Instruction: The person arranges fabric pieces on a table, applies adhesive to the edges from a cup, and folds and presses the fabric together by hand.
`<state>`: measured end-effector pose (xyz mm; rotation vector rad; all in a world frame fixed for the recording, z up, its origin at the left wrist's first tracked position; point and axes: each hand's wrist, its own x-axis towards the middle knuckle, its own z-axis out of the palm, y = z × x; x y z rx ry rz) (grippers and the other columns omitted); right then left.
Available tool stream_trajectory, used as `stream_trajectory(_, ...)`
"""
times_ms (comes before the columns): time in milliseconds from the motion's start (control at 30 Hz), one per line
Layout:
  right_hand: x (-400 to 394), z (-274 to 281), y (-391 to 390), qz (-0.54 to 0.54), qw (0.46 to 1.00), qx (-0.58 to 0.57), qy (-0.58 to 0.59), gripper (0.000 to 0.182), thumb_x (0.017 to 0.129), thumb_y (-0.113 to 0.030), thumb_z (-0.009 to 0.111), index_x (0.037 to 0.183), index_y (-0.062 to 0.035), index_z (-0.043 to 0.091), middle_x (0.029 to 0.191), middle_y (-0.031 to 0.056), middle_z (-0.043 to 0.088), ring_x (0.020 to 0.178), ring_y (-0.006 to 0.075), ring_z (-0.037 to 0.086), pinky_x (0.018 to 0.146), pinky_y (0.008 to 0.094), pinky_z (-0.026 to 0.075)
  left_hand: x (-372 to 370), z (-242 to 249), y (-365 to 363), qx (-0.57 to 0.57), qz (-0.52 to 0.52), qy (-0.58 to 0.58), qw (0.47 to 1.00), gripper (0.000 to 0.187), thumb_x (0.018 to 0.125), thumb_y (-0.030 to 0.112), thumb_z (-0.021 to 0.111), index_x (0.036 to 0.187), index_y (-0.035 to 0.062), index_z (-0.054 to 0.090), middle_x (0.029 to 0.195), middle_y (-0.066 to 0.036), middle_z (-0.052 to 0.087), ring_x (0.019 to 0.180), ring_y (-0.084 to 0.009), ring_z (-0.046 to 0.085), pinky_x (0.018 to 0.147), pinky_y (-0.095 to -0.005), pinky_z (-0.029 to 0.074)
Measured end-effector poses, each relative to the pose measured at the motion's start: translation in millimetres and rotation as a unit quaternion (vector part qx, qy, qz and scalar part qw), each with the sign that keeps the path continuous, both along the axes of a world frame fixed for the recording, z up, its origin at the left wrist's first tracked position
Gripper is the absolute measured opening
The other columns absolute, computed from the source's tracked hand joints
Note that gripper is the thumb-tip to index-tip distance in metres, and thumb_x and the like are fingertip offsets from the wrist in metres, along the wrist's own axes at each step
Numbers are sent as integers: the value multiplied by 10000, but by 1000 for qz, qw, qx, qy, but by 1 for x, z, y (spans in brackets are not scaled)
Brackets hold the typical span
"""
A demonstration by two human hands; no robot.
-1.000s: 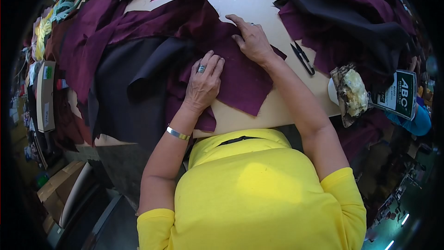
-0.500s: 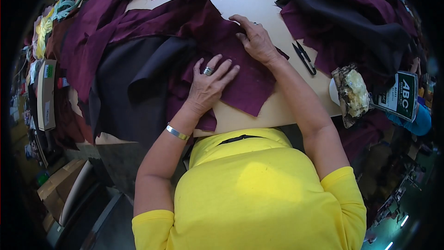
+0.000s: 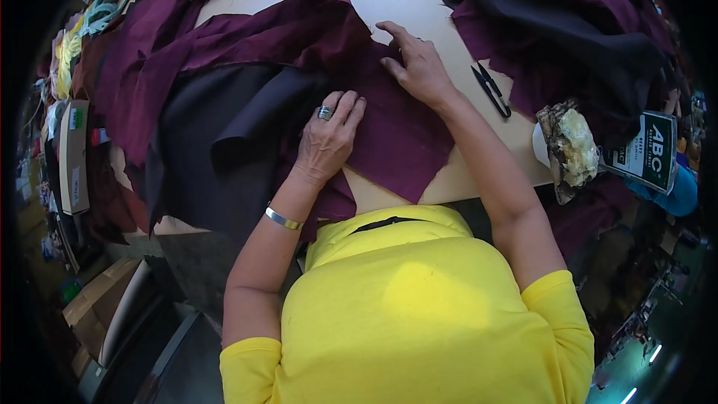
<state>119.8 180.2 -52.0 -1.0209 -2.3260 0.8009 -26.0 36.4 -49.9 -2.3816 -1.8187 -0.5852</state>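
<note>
Maroon fabric [image 3: 400,142] lies in loose layers on the table, with one corner pointing toward my body. My left hand [image 3: 329,135], wearing a ring and a metal bracelet, has its fingers drawn together on a fold of that fabric; the fingertips are partly hidden. My right hand [image 3: 419,67] rests at the fabric's far right edge, index finger stretched out and thumb apart, holding nothing. Beside my left hand, a black cloth [image 3: 217,127] is bunched over and among the maroon layers.
Black thread snips [image 3: 491,92] lie on the pale table [image 3: 381,187] right of my right forearm. A second maroon and black cloth heap [image 3: 553,30] fills the back right. Near the right edge are a yellowish lump [image 3: 577,153] and a green ABC box [image 3: 652,153]. A narrow carton [image 3: 75,157] stands left.
My left hand's fingers have closed together from a spread pose and shifted slightly left. The maroon fabric's near corner has slid a little toward my body. My right hand has barely moved.
</note>
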Motion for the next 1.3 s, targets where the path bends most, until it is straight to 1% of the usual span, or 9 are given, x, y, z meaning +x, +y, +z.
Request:
stream_trajectory(33, -1, -2, 1, 2, 1000, 5, -9, 477, 781, -58, 581, 1225, -141, 427, 1093, 100, 589, 932, 265, 579, 794, 388, 356, -1, -2, 0, -1, 2, 3, 1000, 354, 731, 52, 534, 1079, 13, 576, 1104, -91, 510, 1030, -234, 503, 817, -324, 476)
stream_trajectory(333, 1, -9, 5, 42, 997, 46, 50, 428, 776, 6, 572, 1174, -73, 437, 1033, 125, 596, 924, 307, 574, 804, 418, 398, -4, -1, -3, -3, -13, -4, 1000, 413, 685, -9, 554, 1097, 18, 574, 1083, -105, 558, 963, -248, 552, 821, -329, 486)
stream_trajectory(633, 0, -9, 7, 49, 998, 25, 36, 415, 759, 20, 582, 1144, -58, 448, 965, 151, 598, 905, 328, 574, 786, 413, 421, -8, 1, -7, -34, -33, 38, 998, 475, 721, 64, 536, 1172, 209, 570, 1132, -13, 556, 973, -229, 543, 764, -336, 491)
stream_trajectory(733, 0, -11, 8, 54, 997, 39, 48, 434, 756, 14, 589, 1158, -65, 448, 939, 160, 604, 903, 331, 580, 789, 405, 425, -6, -3, -7, -19, -26, 28, 999, 486, 720, 66, 536, 1182, 212, 567, 1140, -10, 552, 985, -231, 536, 764, -340, 492)
stream_trajectory(833, -2, 2, 4, 6, 995, -53, 82, 498, 748, 24, 607, 1204, -99, 448, 788, 148, 606, 734, 320, 593, 692, 385, 463, -8, 3, -7, -13, -44, -5, 999, 457, 710, 23, 552, 1142, 169, 582, 1105, -36, 552, 983, -246, 539, 765, -350, 495)
stream_trajectory(933, -3, 7, 5, 1, 994, -110, 26, 487, 762, -31, 593, 1213, -103, 422, 913, 175, 614, 908, 338, 586, 825, 410, 400, -9, -3, -9, 10, -1, -99, 995, 416, 695, -34, 561, 1085, 112, 589, 1066, -67, 543, 967, -265, 550, 771, -353, 496)
stream_trajectory(1033, -10, 12, 5, 6, 995, -89, -38, 486, 771, -51, 584, 1222, -117, 416, 924, 153, 619, 905, 326, 589, 828, 410, 369, -10, -11, -11, 7, 43, -134, 990, 381, 684, -71, 563, 1039, 65, 586, 1043, -80, 532, 945, -272, 562, 770, -348, 495)
stream_trajectory(1233, -17, -12, 2, 29, 997, 65, 24, 509, 772, -30, 566, 1238, -142, 395, 958, 107, 622, 873, 302, 592, 780, 413, 357, -11, -1, -3, -17, 16, -17, 1000, 452, 677, -48, 539, 1118, 47, 562, 1130, -88, 526, 918, -249, 569, 778, -321, 495)
stream_trajectory(1300, -16, -12, 4, 33, 998, 35, 31, 517, 770, -18, 567, 1239, -146, 391, 968, 111, 619, 866, 304, 591, 780, 411, 364, -11, -3, -4, -25, 25, -7, 999, 464, 677, -42, 538, 1132, 44, 558, 1144, -83, 525, 911, -244, 569, 782, -314, 495)
